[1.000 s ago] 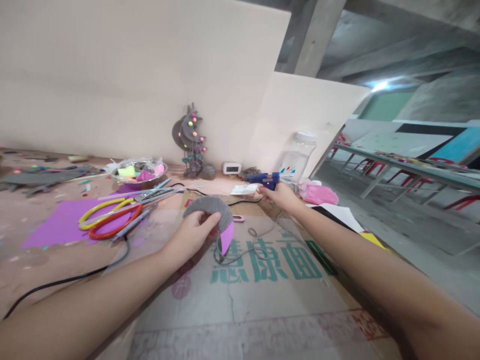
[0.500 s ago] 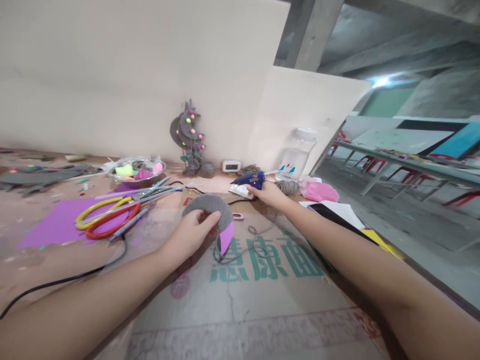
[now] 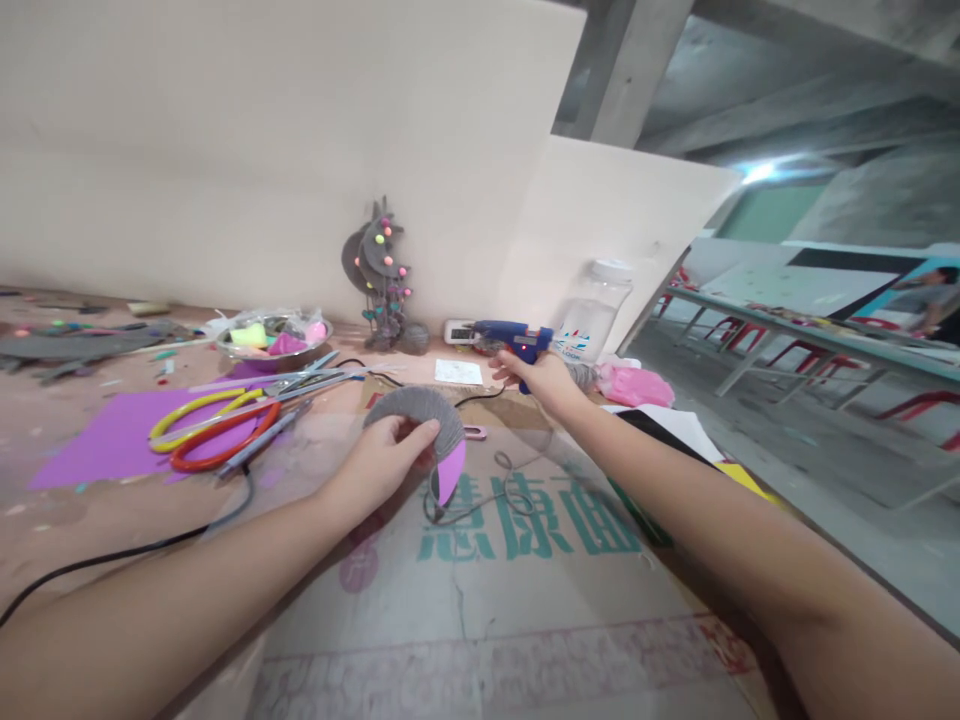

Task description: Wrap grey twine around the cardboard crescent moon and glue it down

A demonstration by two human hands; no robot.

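My left hand [image 3: 386, 452] pinches a crescent [image 3: 420, 405] wrapped in grey yarn, its lower tip showing bare purple [image 3: 451, 470]. Loose grey yarn [image 3: 517, 495] trails from that tip across the cardboard [image 3: 480, 600]. Farther off, my right hand [image 3: 538, 375] is closed round the handle of a blue glue gun [image 3: 514, 333], which is raised above the table with its nozzle pointing left. A small white card [image 3: 458, 372] lies below the nozzle. Between the hands rests a small pink-rimmed object [image 3: 475, 433].
Left are scissors [image 3: 202, 425] with yellow and orange handles on purple paper [image 3: 97, 440], and a bowl [image 3: 232, 352] of coloured clay. A grey crescent ornament [image 3: 375, 265] stands against the wall, near a digital timer [image 3: 456, 331]. A water bottle [image 3: 596, 310] and pink bag [image 3: 637, 386] stand right.
My right hand has lifted the glue gun up off the white card, which now shows fully. The left hand and the crescent stay nearly in place. A person appears at the far right.
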